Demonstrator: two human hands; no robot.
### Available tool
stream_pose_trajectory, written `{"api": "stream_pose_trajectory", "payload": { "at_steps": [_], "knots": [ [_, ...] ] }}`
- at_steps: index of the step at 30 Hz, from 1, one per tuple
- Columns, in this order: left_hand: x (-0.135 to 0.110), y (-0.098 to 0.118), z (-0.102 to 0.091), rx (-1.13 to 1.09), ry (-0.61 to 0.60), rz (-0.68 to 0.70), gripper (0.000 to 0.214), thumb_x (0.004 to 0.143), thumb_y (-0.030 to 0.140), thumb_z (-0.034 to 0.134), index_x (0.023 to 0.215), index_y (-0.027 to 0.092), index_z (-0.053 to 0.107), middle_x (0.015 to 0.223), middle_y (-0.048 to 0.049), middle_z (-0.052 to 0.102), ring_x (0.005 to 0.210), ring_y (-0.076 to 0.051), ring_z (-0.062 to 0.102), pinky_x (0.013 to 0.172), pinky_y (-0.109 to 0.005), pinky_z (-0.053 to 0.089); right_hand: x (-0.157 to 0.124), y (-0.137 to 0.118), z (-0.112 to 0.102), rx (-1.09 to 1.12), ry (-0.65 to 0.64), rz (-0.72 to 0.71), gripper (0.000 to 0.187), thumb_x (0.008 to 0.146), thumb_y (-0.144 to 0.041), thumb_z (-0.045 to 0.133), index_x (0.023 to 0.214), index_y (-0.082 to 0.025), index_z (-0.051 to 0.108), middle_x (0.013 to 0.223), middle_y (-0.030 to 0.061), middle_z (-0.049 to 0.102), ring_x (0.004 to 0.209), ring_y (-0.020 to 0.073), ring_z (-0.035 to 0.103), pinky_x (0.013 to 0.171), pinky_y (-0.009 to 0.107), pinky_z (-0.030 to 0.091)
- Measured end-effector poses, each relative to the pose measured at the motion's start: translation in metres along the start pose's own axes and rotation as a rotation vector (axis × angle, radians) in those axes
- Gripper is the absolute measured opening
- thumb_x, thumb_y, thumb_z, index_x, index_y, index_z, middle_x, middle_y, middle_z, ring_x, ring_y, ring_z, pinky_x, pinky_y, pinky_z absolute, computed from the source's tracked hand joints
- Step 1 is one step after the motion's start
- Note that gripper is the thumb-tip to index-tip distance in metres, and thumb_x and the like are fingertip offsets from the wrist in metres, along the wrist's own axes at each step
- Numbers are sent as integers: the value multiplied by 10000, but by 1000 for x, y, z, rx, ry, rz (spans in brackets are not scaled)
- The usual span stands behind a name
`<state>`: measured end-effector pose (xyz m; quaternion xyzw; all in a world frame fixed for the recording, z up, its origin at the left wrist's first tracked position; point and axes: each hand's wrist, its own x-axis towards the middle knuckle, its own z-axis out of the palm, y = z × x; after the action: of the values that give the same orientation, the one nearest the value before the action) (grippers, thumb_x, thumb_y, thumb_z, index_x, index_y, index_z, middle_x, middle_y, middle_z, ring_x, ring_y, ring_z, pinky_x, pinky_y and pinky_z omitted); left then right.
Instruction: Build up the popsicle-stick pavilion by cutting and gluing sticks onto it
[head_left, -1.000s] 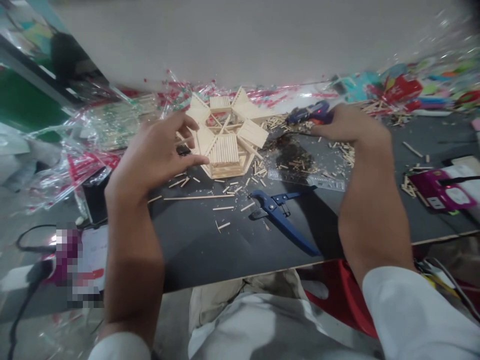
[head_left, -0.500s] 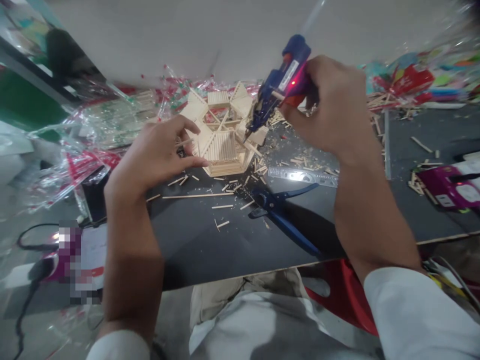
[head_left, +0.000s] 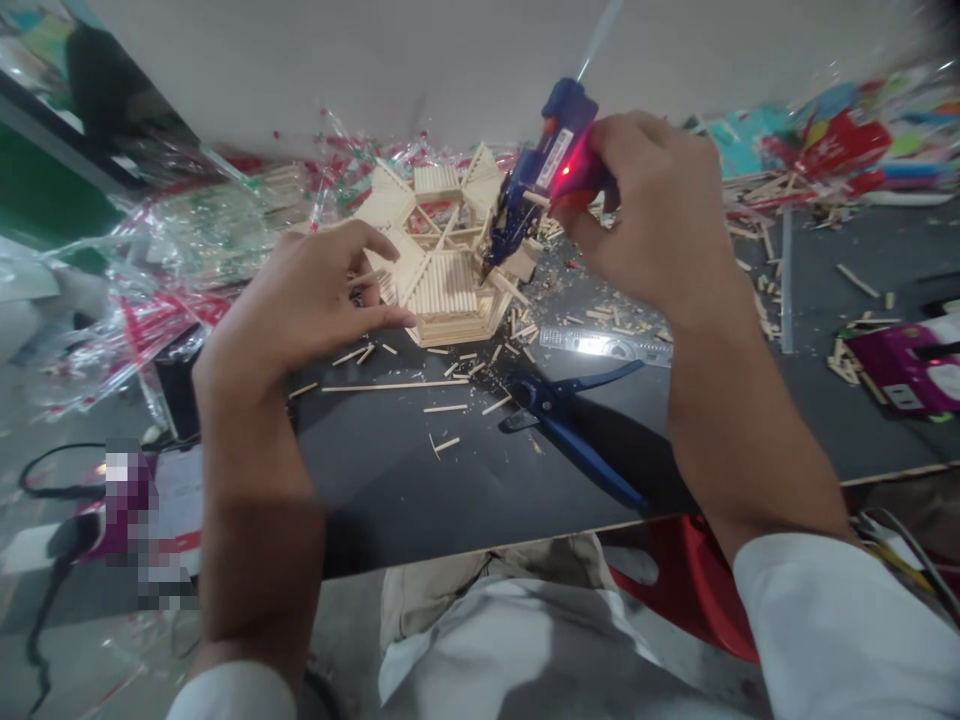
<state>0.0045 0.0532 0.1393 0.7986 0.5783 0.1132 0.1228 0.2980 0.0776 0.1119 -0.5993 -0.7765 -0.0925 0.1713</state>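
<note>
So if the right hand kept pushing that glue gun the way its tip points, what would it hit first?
Most likely the stick model: the right hand aims the glue gun down-left at its roof, though depth is unclear.

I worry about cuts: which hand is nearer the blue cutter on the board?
Right. The right hand holds the glue gun above and behind the blue cutter; the left hand rests farther off by the stick model.

hands: 2, left [head_left: 300,300] and right [head_left: 652,225] | glue guns [head_left: 544,175]: 1 | stick models [head_left: 442,250]: 1 | blue cutters [head_left: 570,425]: 1 | clear rulers [head_left: 607,345]: 1 | long loose sticks [head_left: 394,386]: 1 | short stick offcuts: too many for a count
</note>
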Motion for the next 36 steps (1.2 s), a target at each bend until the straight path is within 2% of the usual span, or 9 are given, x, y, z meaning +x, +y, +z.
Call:
{"api": "stream_pose_trajectory", "payload": {
  "at_steps": [3, 6, 9, 13, 19, 22, 27, 33, 36],
  "knots": [
    [-1, 2, -1, -15, -14, -1, 478, 766, 433, 865, 1183, 260, 706, 746, 40, 704, 763, -199, 671, 913, -365, 492, -1, -5, -6, -10, -61, 14, 374, 1059, -380, 509, 1390, -213, 560, 1389, 166, 667, 1262, 361, 658, 1057, 498, 530],
    [-2, 0, -1, -14, -19, 12, 489, 773, 485, 837, 1188, 264, 704, 769, 18, 721, 781, -218, 677, 908, -379, 495, -2, -9, -12, -31, -95, 34, 375, 1051, -370, 499, 1406, -261, 550, 1433, 150, 651, 1308, 367, 624, 1121, 500, 498],
    [-2, -3, 0, 2, -17, 29, 507, 780, 526, 816, 1199, 266, 702, 774, 11, 723, 808, -233, 686, 923, -378, 505, -2, -10, -13, -41, -102, 46, 364, 1046, -382, 495, 1399, -306, 545, 1440, 124, 654, 1309, 366, 618, 1128, 497, 496],
    [-2, -4, 0, 5, -45, 16, 523, 807, 511, 797, 1241, 239, 694, 792, 3, 714, 878, -247, 702, 977, -369, 508, -3, -10, -12, -24, -109, 48, 386, 1046, -394, 486, 1415, -296, 545, 1446, 135, 651, 1306, 371, 620, 1118, 506, 498],
    [-2, 0, -2, -4, -63, -4, 524, 795, 519, 791, 1227, 240, 694, 805, 2, 709, 873, -249, 690, 957, -358, 498, -3, -12, -11, -8, -114, 46, 380, 1055, -376, 489, 1422, -298, 548, 1448, 130, 655, 1301, 351, 623, 1121, 497, 504],
    [-3, 1, -1, 3, -41, 5, 506, 783, 506, 790, 1206, 241, 703, 768, 9, 693, 820, -234, 683, 951, -377, 490, -2, -12, -11, -10, -110, 42, 410, 1052, -359, 507, 1444, -250, 556, 1445, 143, 655, 1304, 357, 626, 1124, 491, 503],
    [-3, 1, -1, 11, -37, 8, 461, 807, 470, 817, 1202, 256, 714, 761, 3, 703, 770, -227, 680, 893, -394, 492, -2, -9, -10, -13, -105, 47, 395, 1059, -383, 524, 1434, -264, 565, 1433, 140, 657, 1310, 366, 630, 1107, 494, 511],
    [0, 0, -1, 26, -52, 4, 524, 811, 367, 913, 1256, 169, 718, 746, 29, 713, 732, -185, 664, 853, -352, 478, -1, -7, -7, 4, -86, 44, 395, 1065, -388, 530, 1428, -234, 557, 1425, 158, 653, 1302, 371, 640, 1100, 506, 507],
    [1, 0, -1, 43, -49, 1, 527, 818, 352, 922, 1267, 162, 724, 732, 40, 704, 726, -171, 654, 860, -337, 478, -1, -6, -6, 28, -74, 44, 390, 1063, -382, 523, 1419, -228, 563, 1428, 162, 650, 1311, 377, 639, 1093, 507, 505]
  ]
}}
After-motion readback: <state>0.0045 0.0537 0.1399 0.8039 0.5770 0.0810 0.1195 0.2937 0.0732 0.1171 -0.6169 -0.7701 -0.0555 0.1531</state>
